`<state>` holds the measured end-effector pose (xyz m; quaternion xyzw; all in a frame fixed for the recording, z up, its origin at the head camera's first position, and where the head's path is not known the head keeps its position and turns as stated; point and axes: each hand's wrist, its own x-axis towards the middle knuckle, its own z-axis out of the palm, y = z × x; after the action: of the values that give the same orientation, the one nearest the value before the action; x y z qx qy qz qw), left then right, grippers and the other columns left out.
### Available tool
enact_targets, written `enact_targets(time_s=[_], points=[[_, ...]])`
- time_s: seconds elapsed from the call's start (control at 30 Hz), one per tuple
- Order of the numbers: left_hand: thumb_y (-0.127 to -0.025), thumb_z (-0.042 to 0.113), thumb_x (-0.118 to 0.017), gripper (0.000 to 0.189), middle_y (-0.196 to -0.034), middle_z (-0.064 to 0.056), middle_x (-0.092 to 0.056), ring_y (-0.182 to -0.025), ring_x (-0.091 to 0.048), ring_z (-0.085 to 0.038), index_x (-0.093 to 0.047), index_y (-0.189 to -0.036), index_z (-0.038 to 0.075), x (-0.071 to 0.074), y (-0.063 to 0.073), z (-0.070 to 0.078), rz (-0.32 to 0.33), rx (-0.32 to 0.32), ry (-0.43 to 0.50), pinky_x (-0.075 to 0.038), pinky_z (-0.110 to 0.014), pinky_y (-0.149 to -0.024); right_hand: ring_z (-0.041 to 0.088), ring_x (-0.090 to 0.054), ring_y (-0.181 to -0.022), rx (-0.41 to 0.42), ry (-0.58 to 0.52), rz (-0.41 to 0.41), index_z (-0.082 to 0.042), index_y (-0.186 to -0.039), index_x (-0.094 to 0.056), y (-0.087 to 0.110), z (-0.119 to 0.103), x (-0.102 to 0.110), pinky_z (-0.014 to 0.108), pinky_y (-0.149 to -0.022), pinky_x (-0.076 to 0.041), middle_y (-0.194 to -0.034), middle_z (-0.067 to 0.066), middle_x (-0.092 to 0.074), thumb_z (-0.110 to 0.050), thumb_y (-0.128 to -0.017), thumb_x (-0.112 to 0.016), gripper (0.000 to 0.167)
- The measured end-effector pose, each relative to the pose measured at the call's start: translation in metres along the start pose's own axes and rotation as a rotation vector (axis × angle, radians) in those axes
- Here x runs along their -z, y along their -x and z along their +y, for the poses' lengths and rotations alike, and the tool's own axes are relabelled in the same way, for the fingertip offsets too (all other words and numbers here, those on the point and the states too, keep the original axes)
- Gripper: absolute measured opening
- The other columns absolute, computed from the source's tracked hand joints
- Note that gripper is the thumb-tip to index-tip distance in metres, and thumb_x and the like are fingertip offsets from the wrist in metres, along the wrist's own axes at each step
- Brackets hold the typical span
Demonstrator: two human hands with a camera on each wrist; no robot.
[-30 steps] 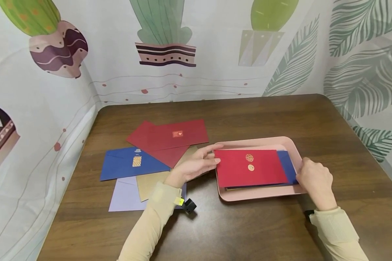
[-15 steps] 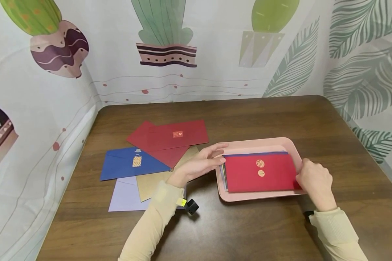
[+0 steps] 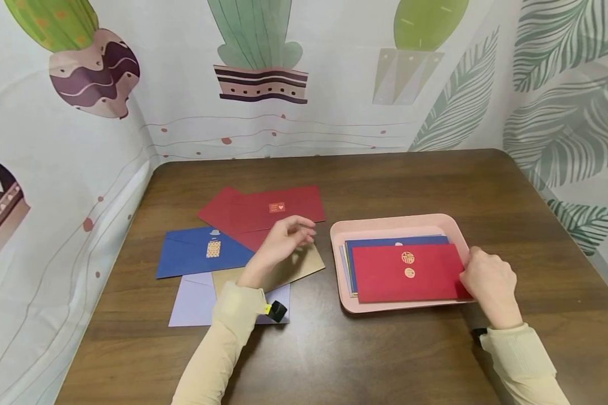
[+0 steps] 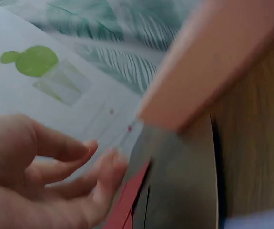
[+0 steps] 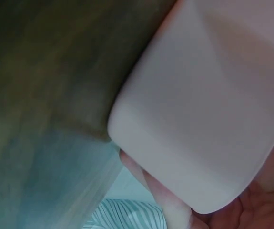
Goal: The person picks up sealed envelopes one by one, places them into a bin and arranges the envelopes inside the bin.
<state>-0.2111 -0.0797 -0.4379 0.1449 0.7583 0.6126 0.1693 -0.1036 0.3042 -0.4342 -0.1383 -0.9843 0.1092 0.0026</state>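
My left hand hovers over the gold envelope, its fingers loosely bent and nothing between them. In the left wrist view, thumb and fingertips of the left hand stand apart. My right hand grips the right end of the pink tray; in the right wrist view the tray's pale wall hides part of that hand. A bright red envelope with gold print lies on top in the tray, over a blue envelope and other envelopes, mostly covered.
Left of the tray lie overlapping envelopes: dark red ones, a blue one and a lilac one. They rest on a brown wooden table. A cactus-printed cloth hangs behind.
The red envelope has slid right and toward me in the tray, uncovering edges beneath. My left hand has left the tray and moved left over the loose envelopes. My right hand stays put.
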Motion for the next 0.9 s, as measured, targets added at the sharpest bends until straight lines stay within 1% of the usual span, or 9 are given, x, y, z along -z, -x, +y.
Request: enact_targets(time_s=[0.1, 0.2, 0.33, 0.53, 0.6, 0.67, 0.77, 0.83, 0.9], points=[[-0.094, 0.001, -0.049, 0.026, -0.111, -0.019, -0.067, -0.093, -0.065, -0.027, -0.062, -0.117, 0.001, 0.012, -0.001, -0.008, 0.169, 0.008, -0.257, -0.051, -0.034, -0.08, 0.052, -0.055, -0.061, -0.004, 0.001, -0.006, 0.004, -0.081, -0.053, 0.0, 0.0, 0.001, 0.057, -0.048, -0.045, -0.071, 0.034, -0.058, -0.007, -0.076, -0.054, 0.012], [-0.091, 0.003, -0.05, 0.027, -0.109, -0.014, -0.068, -0.102, -0.06, -0.027, -0.065, -0.114, 0.005, 0.025, -0.002, -0.015, 0.292, 0.012, -0.432, -0.044, -0.038, -0.095, 0.052, -0.055, -0.062, -0.006, 0.0, -0.011, 0.004, -0.081, -0.053, 0.001, -0.001, 0.003, 0.057, -0.049, -0.045, -0.071, 0.034, -0.058, -0.007, -0.076, -0.054, 0.012], [-0.091, 0.003, -0.051, 0.027, -0.111, -0.019, -0.066, -0.111, -0.054, -0.034, -0.064, -0.114, 0.001, 0.042, -0.002, -0.022, 0.362, 0.021, -0.495, -0.034, -0.048, -0.105, 0.052, -0.055, -0.062, -0.009, -0.002, -0.017, 0.004, -0.08, -0.053, 0.001, -0.001, 0.002, 0.057, -0.049, -0.045, -0.071, 0.033, -0.058, -0.007, -0.077, -0.054, 0.012], [-0.093, 0.003, -0.05, 0.027, -0.119, -0.021, -0.062, -0.111, -0.052, -0.034, -0.062, -0.117, 0.0, 0.061, -0.003, -0.027, 0.386, 0.062, -0.503, -0.039, -0.047, -0.1, 0.051, -0.055, -0.062, -0.01, 0.0, -0.021, 0.003, -0.081, -0.053, 0.001, -0.002, 0.002, 0.056, -0.049, -0.045, -0.071, 0.032, -0.058, -0.008, -0.077, -0.055, 0.012], [-0.094, 0.003, -0.049, 0.031, -0.125, -0.023, -0.058, -0.119, -0.048, -0.037, -0.059, -0.122, -0.002, 0.066, -0.003, -0.028, 0.37, 0.062, -0.544, -0.037, -0.049, -0.105, 0.052, -0.055, -0.063, -0.011, 0.0, -0.022, 0.003, -0.081, -0.053, 0.001, -0.002, 0.002, 0.057, -0.049, -0.045, -0.072, 0.033, -0.058, -0.008, -0.077, -0.055, 0.012], [-0.095, 0.005, -0.048, 0.038, -0.138, -0.026, -0.049, -0.132, -0.038, -0.04, -0.052, -0.131, -0.004, 0.069, -0.002, -0.029, 0.318, 0.072, -0.614, -0.03, -0.052, -0.113, 0.052, -0.055, -0.063, -0.011, 0.0, -0.018, 0.003, -0.081, -0.053, 0.001, -0.002, 0.002, 0.057, -0.049, -0.045, -0.072, 0.033, -0.058, -0.007, -0.077, -0.055, 0.011], [-0.1, 0.015, -0.048, 0.052, -0.154, -0.028, -0.027, -0.146, -0.015, -0.044, -0.034, -0.145, -0.006, 0.071, 0.0, -0.029, 0.182, 0.126, -0.72, -0.015, -0.059, -0.118, 0.052, -0.055, -0.063, -0.009, 0.0, -0.01, 0.003, -0.08, -0.053, 0.002, -0.002, 0.002, 0.057, -0.049, -0.045, -0.072, 0.033, -0.058, -0.007, -0.077, -0.054, 0.011], [-0.102, 0.022, -0.046, 0.059, -0.158, -0.028, -0.014, -0.147, -0.003, -0.047, -0.024, -0.149, -0.005, 0.07, 0.003, -0.029, 0.085, 0.175, -0.779, -0.008, -0.065, -0.116, 0.052, -0.055, -0.062, -0.01, 0.0, -0.013, 0.003, -0.08, -0.053, 0.002, -0.002, 0.002, 0.057, -0.049, -0.045, -0.071, 0.033, -0.058, -0.007, -0.077, -0.054, 0.011], [-0.103, 0.028, -0.044, 0.063, -0.159, -0.026, -0.009, -0.146, 0.004, -0.048, -0.019, -0.151, -0.003, 0.068, 0.005, -0.028, 0.018, 0.224, -0.816, -0.004, -0.069, -0.114, 0.051, -0.055, -0.062, -0.015, 0.001, -0.018, 0.003, -0.081, -0.053, 0.002, -0.002, 0.002, 0.056, -0.048, -0.045, -0.071, 0.032, -0.058, -0.008, -0.077, -0.054, 0.011]])
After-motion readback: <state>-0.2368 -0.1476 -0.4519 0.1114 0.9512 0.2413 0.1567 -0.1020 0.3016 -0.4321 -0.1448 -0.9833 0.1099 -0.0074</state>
